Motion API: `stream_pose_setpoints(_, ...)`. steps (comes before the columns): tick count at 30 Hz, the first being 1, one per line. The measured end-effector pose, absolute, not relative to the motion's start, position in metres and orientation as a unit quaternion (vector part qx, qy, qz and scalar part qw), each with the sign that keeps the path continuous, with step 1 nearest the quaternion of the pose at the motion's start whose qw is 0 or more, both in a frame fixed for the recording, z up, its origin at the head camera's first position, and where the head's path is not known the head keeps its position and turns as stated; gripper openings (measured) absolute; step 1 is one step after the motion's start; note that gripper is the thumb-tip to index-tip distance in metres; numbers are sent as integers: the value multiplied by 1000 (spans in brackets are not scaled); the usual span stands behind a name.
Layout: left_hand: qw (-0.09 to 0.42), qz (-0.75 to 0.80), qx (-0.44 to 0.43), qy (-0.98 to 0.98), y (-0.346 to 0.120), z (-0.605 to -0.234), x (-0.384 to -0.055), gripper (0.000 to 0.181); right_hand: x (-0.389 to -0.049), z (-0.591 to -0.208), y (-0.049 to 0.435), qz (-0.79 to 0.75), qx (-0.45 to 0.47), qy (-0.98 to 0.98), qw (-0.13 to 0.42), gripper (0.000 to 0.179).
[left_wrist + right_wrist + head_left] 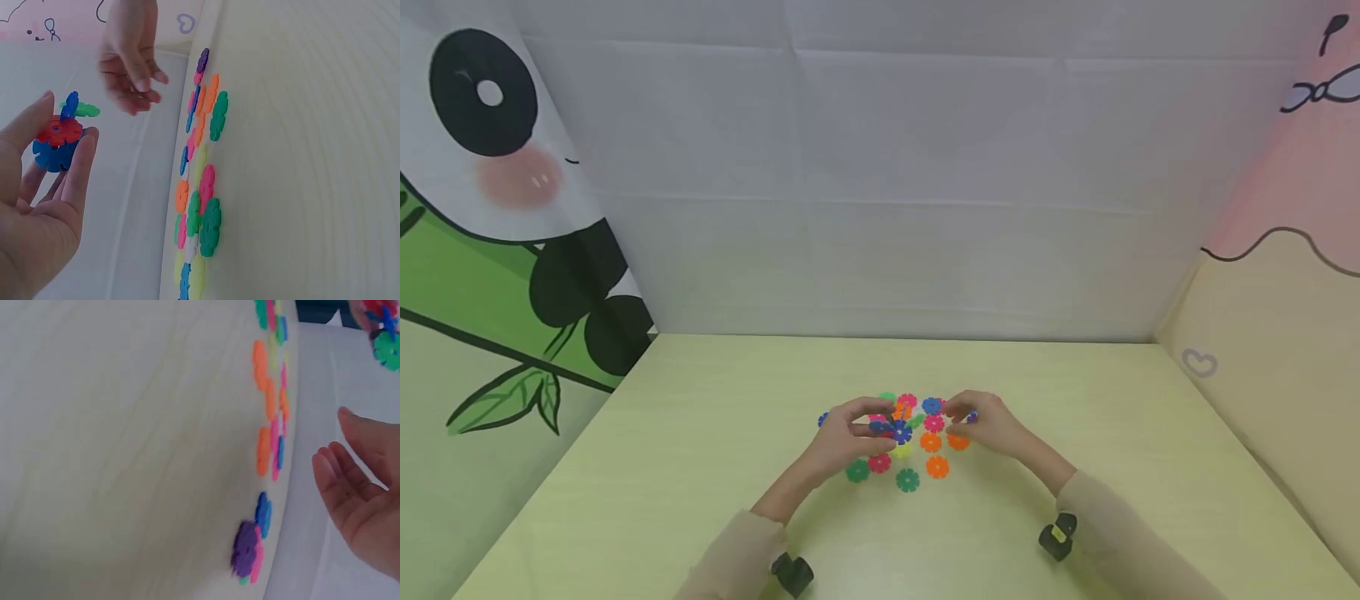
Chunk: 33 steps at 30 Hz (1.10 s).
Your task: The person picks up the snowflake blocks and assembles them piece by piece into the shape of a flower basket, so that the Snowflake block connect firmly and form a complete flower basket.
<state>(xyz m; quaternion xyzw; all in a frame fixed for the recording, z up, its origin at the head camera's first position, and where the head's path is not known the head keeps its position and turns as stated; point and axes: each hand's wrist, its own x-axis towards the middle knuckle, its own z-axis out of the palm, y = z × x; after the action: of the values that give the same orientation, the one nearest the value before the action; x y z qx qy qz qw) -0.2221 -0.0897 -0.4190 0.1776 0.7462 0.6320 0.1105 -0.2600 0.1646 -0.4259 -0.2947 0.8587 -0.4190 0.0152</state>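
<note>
My left hand (844, 437) pinches a small cluster of interlocked flower-shaped plastic discs above the table. In the left wrist view, the cluster shows a red disc (57, 132), a blue disc (54, 157) below it, and a blue and a green disc (89, 110) sticking out beyond. My right hand (988, 423) hovers to the right of the cluster, apart from it. Its fingers are loosely bent with nothing between them, as the right wrist view of that hand (365, 487) shows.
Loose discs in several colours lie on the pale wooden table (662, 467) beneath the hands. Nearest the front are an orange disc (937, 467) and a green disc (907, 480). A purple disc (245, 549) lies at the right side. A white cloth wall (880, 192) stands behind the table.
</note>
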Motion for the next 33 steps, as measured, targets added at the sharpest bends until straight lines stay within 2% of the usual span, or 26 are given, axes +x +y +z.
stream_pose_setpoints(7,104,625,177,754,-94,-417,-219,52,-278,-451,176,-337,-240,906,93,27)
stream_pose_setpoints(19,100,632,169,749,-93,-422,-220,49,-283,-458,174,-334,-248,905,84,23)
stream_pose_setpoints(25,97,638,158,747,-91,-421,-219,50,-270,-450,167,-344,-270,899,22,19)
stream_pose_setpoints(33,74,668,135,728,-83,-406,-213,51,-223,-405,137,-478,-331,800,-151,17)
